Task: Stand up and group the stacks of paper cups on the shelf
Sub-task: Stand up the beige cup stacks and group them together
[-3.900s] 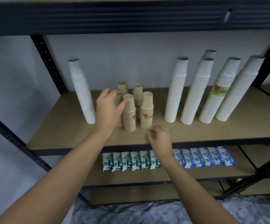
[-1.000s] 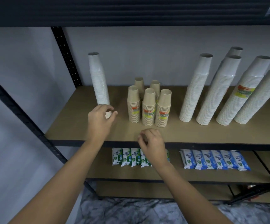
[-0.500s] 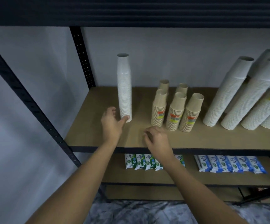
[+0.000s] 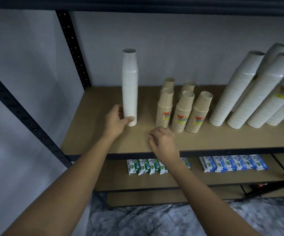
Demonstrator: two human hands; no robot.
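- Two bare hands are at the middle board of a black metal shelf (image 4: 93,126).
- One tall white cup stack (image 4: 129,89) stands upright at the left part of the board, apart from the other stacks.
- The left hand (image 4: 116,120) grips this stack at its bottom: the thumb lies across the front of the lowest cups, and the fingers (image 4: 120,109) are curled round the left side.
- The right hand (image 4: 163,142) rests on the board near the front edge, just before the brown cups. Its fingers are loosely bent with the knuckles up, and they hold nothing that I can see.
- Five brown cup stacks (image 4: 183,113) stand close together at the middle, three in front and two behind. The three front stacks carry a coloured label.
- Several more white stacks (image 4: 236,92) stand together at the right, near each other and well apart from the stack in the left hand. In this wide view they seem to lean to the right. One has a coloured label, and the picture edge cuts the last one.
- On the lower shelf lie a row of green and white packets (image 4: 143,166) and, to the right, a row of blue and white packets (image 4: 231,163).
- Below all is a grey marbled floor (image 4: 154,218).
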